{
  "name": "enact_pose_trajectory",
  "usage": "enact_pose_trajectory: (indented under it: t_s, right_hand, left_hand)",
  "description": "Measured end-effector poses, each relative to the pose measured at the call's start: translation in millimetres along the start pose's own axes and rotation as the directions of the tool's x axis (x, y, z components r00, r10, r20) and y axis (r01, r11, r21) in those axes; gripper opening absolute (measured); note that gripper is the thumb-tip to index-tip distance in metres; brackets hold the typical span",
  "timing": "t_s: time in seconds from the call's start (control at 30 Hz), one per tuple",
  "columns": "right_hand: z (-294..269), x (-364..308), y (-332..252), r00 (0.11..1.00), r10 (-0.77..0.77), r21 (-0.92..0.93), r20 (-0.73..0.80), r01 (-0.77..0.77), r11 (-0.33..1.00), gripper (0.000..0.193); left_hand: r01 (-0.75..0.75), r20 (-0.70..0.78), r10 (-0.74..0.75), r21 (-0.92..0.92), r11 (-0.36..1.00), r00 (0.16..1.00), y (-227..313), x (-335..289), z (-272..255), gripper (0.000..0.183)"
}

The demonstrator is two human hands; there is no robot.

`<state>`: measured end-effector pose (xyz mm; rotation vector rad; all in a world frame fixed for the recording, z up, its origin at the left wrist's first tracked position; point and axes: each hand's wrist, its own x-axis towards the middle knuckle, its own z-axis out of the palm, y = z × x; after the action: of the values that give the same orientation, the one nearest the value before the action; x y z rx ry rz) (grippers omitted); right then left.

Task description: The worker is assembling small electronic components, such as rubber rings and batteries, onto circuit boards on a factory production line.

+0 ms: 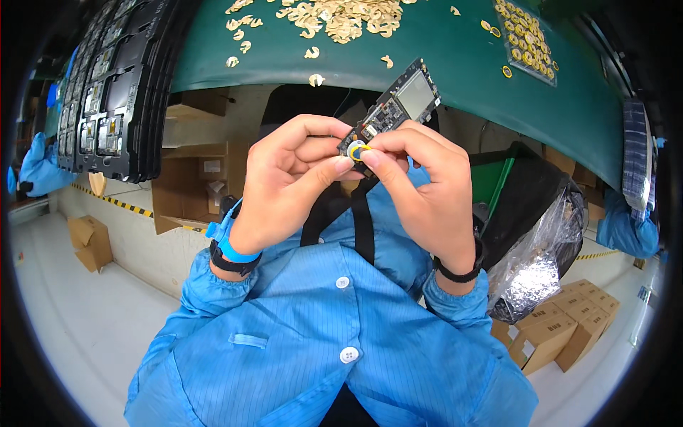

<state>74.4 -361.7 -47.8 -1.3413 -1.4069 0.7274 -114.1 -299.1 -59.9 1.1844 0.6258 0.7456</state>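
Between my two hands, over the front of my blue smock, a dark circuit board [388,107] with a pale rectangular screen is held tilted, its far end pointing up and right. My left hand [295,171] grips the board's near end, thumb beside a round part. My right hand [427,181] pinches that small round part [357,150], silver with a yellow ring, against the board's near end. The finger pads of my right hand partly cover it.
Ahead, the green table [235,67] bears a heap of pale curved pieces [341,18] and a clear tray [528,43] of yellow-ringed round parts. Stacked black trays [117,92] stand left. Cardboard boxes [562,324], a plastic bag [533,263] and another person's blue sleeve [626,231] are at right.
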Motion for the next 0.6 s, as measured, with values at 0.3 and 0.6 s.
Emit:
enact_pose_trajectory:
  t_s: [0.3, 0.6]
  right_hand:
    - [3.5, 1.0, -1.4, 1.0, 0.016, -0.008, 0.002, -0.016, 1.0, 0.007]
    - [1.9, 2.7, -5.9, 0.999, -0.036, -0.111, 0.031, 0.039, 0.993, 0.008]
  left_hand:
    - [-0.053, 0.004, 0.053, 0.105, 0.993, 0.999, 4.2, -2.5, -0.6, 0.028]
    - [-0.102, -0.091, 0.115, 0.135, 0.986, 0.989, 2.3, -7.0, 9.8, 0.024]
